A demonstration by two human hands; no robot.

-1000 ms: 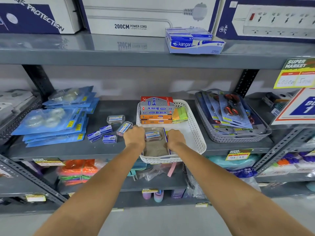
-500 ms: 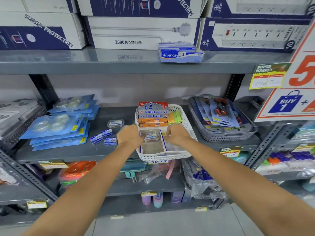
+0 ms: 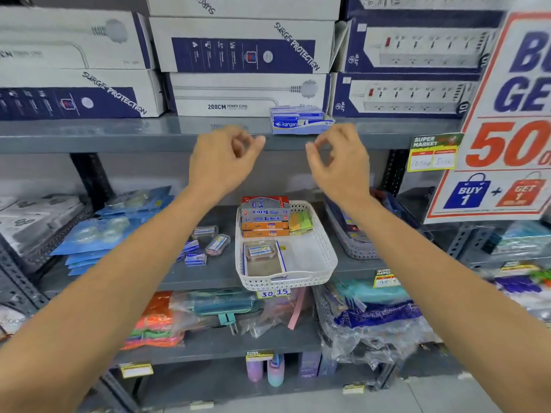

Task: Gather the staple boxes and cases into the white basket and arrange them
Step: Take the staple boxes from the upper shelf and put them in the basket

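Note:
The white basket [image 3: 323,263] sits on the middle shelf. Inside it are stacked staple boxes [image 3: 264,219] at the back and a clear case [image 3: 260,252] lying on a flat box at the front left. Blue Kangaro staple boxes [image 3: 298,120] are stacked on the upper shelf edge. My left hand [image 3: 222,160] and my right hand [image 3: 340,162] are raised just below that stack, one on each side, fingers loosely curled and empty. Two clear cases [image 3: 217,245] and small blue staple boxes [image 3: 195,259] lie on the shelf left of the basket.
Large power-strip cartons [image 3: 247,93] fill the upper shelf behind the Kangaro boxes. A grey basket [image 3: 354,248] of carded scissors stands right of the white one. Blue tape packs [image 3: 98,234] lie at the left. A promo sign [image 3: 507,114] hangs at the right.
Both hands left the case in the white basket and rose to the upper shelf edge. The view tilted up with them.

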